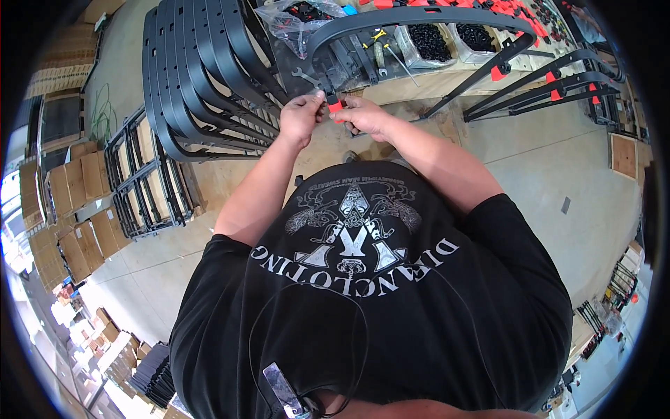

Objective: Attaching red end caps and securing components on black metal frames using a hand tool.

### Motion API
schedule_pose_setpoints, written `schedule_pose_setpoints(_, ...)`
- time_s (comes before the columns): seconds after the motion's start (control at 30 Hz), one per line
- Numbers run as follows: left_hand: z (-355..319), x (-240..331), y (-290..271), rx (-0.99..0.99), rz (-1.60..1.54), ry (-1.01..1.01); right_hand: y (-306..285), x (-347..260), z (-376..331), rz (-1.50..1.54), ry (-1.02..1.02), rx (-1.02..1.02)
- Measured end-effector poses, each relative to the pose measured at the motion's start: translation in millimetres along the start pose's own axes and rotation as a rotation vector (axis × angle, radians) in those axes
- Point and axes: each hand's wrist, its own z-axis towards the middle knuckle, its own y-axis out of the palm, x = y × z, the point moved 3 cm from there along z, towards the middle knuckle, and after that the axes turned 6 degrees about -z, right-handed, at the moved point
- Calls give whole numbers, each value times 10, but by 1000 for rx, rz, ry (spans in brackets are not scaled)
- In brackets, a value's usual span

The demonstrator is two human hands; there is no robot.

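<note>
A red plastic piece [336, 106] sits at the lower end of a curved black tubular frame [419, 14], close to the workbench's near edge. My right hand [364, 117] is closed on the red piece from the right, thumb and fingers pinching it. From the left, my left hand [300, 117] is closed at the black end beside the red piece; its fingertips are partly hidden, so its exact grip is unclear. Just beyond my left hand lies an open-end wrench [306, 75] on the bench.
Several curved black frames [188, 77] stand stacked at left; others with red pieces [555, 91] lean at right. On the bench are two bins of small black parts [427, 43] [476, 38], a yellow-handled tool [377, 38], a plastic bag [286, 28] and red parts [488, 8]. Cardboard boxes [70, 185] stand far left.
</note>
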Motion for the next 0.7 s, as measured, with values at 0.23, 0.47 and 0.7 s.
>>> schedule_pose_setpoints(0.23, -498, 181, 313, 154, 919, 545, -164, 127, 11, -61, -58, 21)
schedule_pose_setpoints(0.47, -692, 385, 486, -72, 1065, 934, -244, -330, -505, 756, -12, -237)
schedule_pose_setpoints(0.7, -690, 526, 646, -207, 1129, 960, -210, -393, -570, 702, -72, -284)
